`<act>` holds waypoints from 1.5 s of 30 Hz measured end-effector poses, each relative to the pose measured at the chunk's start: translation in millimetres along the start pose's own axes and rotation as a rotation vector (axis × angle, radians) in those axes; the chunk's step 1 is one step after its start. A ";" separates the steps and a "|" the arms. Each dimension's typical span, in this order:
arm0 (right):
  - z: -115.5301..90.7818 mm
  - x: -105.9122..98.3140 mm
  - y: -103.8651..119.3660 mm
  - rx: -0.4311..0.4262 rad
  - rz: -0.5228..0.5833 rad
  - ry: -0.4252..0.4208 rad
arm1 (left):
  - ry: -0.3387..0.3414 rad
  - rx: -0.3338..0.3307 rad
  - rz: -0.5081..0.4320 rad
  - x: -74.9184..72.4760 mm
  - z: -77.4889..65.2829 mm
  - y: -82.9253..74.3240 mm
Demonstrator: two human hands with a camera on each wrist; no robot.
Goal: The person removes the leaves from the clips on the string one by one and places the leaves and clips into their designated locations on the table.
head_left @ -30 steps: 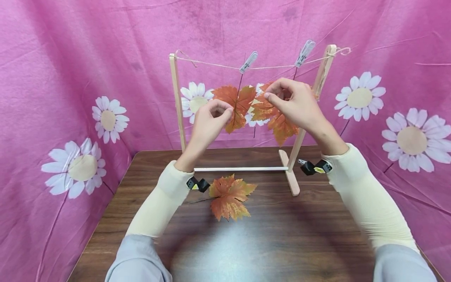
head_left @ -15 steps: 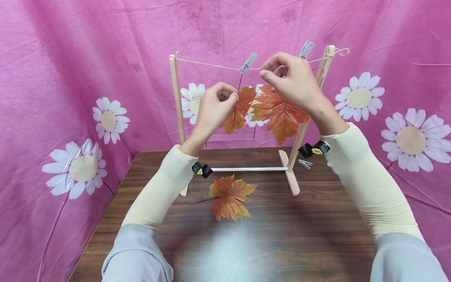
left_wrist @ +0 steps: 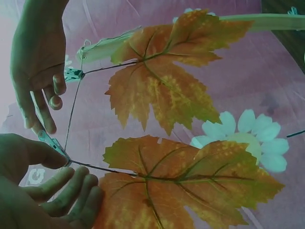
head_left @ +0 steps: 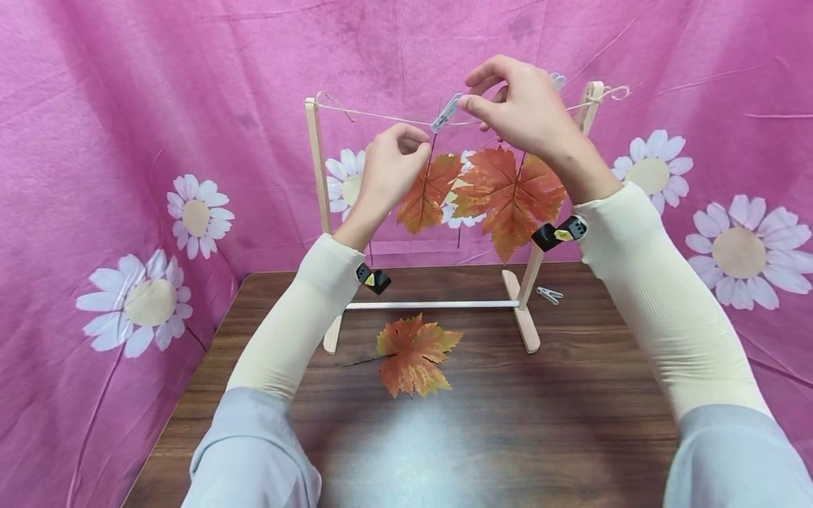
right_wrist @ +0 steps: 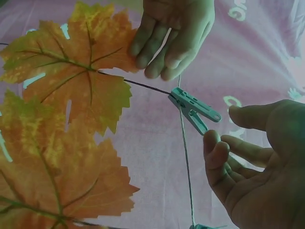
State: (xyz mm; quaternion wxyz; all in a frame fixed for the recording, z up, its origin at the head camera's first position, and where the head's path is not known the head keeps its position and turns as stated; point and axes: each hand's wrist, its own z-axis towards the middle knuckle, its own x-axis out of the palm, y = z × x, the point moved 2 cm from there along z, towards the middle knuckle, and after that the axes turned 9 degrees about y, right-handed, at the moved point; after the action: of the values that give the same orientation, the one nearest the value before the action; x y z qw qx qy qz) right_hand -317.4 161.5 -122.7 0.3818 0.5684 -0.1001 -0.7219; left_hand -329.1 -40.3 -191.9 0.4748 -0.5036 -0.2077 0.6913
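Note:
A white clothespin (head_left: 447, 113) sits on the string (head_left: 375, 114), with the stem of an orange maple leaf (head_left: 427, 201) in its jaws. My left hand (head_left: 394, 162) hovers beside that stem, just below the string, thumb and fingers apart in the left wrist view. My right hand (head_left: 524, 106) is at the clothespin's handles; the right wrist view shows thumb and fingertips (right_wrist: 214, 143) spread around their ends, with no clear squeeze. To the right hangs another maple leaf (head_left: 511, 194) from a second clothespin (head_left: 559, 80), mostly hidden behind the right hand.
The string is tied between the posts of a wooden stand (head_left: 320, 176) with a white crossbar (head_left: 432, 305). A third maple leaf (head_left: 416, 356) lies on the brown table (head_left: 495, 423). A loose clothespin (head_left: 549, 295) lies by the stand's right foot.
Both hands have risen from in front of the hanging leaves towards the string. My right hand has also shifted left to the clothespin. The table leaf has stayed put.

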 end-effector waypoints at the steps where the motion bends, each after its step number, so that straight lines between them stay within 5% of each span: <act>1: 2.7 0.5 1.1 0.006 -0.001 0.012 | 0.009 -0.013 0.011 0.4 2.6 -0.9; 11: 21.9 10.0 10.3 0.061 -0.011 0.095 | 0.047 -0.071 -0.001 4.5 16.3 -2.6; 23: 22.3 8.0 10.0 0.102 -0.035 0.108 | 0.015 -0.047 -0.007 6.8 21.8 -0.8; 45: 26.2 10.8 9.0 0.103 0.066 -0.025 | 0.033 -0.035 -0.162 8.4 19.5 -4.1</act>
State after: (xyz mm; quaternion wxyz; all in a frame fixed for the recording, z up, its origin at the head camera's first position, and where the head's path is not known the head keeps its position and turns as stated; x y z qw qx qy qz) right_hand -337.6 140.5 -116.8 0.3745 0.5747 -0.1606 -0.7097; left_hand -345.0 -27.4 -185.0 0.5235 -0.5049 -0.2520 0.6384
